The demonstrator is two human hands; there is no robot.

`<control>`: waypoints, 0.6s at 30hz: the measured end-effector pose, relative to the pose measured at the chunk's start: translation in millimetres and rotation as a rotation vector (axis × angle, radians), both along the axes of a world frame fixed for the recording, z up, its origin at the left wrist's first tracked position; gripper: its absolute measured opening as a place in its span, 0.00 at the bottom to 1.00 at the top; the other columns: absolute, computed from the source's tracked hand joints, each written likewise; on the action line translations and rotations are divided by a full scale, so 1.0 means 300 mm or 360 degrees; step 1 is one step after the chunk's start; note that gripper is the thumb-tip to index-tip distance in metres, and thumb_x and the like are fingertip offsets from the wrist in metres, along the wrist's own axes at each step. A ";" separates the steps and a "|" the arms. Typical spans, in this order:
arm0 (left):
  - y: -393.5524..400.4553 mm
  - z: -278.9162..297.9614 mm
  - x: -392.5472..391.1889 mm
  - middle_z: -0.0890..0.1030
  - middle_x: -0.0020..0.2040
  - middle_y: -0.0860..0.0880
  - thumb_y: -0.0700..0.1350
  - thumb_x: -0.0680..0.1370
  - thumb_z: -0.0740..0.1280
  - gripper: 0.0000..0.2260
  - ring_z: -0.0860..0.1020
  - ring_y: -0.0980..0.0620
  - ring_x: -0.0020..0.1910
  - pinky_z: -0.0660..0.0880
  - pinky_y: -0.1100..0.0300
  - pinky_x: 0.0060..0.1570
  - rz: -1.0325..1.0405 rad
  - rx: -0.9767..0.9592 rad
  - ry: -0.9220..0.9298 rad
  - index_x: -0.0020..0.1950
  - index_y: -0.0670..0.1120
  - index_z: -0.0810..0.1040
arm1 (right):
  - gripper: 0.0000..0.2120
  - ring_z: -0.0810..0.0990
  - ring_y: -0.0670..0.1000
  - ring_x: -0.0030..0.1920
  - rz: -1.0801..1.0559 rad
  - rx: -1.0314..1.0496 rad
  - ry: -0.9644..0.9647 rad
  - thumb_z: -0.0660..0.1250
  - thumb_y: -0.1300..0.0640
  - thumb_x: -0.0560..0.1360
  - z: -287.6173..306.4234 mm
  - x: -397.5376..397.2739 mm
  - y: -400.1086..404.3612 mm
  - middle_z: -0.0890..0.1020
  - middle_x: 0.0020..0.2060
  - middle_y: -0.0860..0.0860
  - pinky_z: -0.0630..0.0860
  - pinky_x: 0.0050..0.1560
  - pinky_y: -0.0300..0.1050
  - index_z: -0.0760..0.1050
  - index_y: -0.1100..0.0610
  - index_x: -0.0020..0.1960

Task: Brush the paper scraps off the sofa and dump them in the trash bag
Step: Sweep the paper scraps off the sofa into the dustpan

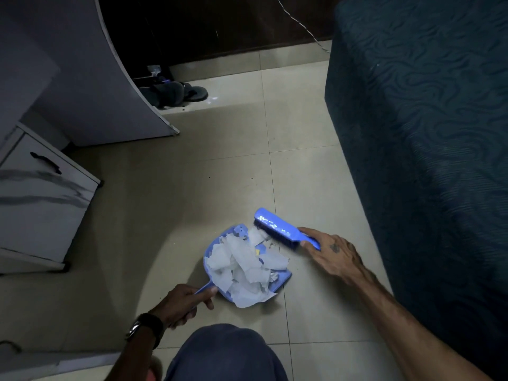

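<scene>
A blue dustpan (283, 279) lies on the tiled floor, heaped with white paper scraps (244, 268). My left hand (184, 301) grips its handle at the lower left. My right hand (332, 254) holds the handle of a blue hand brush (277, 225), whose bristles rest on the floor at the pan's far right edge, touching a few scraps. The dark teal sofa (428, 133) fills the right side; no scraps show on its visible surface. No trash bag is in view.
A white cabinet with a black handle (46, 193) stands at the left, a curved white panel (110, 78) behind it. Dark slippers (176, 93) lie by the far wall. A thin cable (299, 23) hangs near the sofa's corner. My knee (225, 353) is at bottom centre.
</scene>
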State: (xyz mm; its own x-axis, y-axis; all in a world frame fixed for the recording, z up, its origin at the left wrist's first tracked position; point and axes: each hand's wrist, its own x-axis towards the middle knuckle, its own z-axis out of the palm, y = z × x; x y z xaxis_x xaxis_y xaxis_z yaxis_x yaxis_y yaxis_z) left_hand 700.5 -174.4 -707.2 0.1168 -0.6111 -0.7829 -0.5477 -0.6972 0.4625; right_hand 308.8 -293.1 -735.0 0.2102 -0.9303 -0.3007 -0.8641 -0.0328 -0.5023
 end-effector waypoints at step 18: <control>0.052 -0.212 -0.033 0.84 0.45 0.32 0.71 0.72 0.75 0.29 0.76 0.47 0.32 0.74 0.47 0.36 -0.0050 -0.0283 0.0274 0.52 0.45 0.85 | 0.29 0.74 0.46 0.31 -0.0062 -0.0559 -0.0024 0.64 0.43 0.80 0.119 0.015 0.412 0.71 0.35 0.45 0.74 0.32 0.43 0.61 0.30 0.79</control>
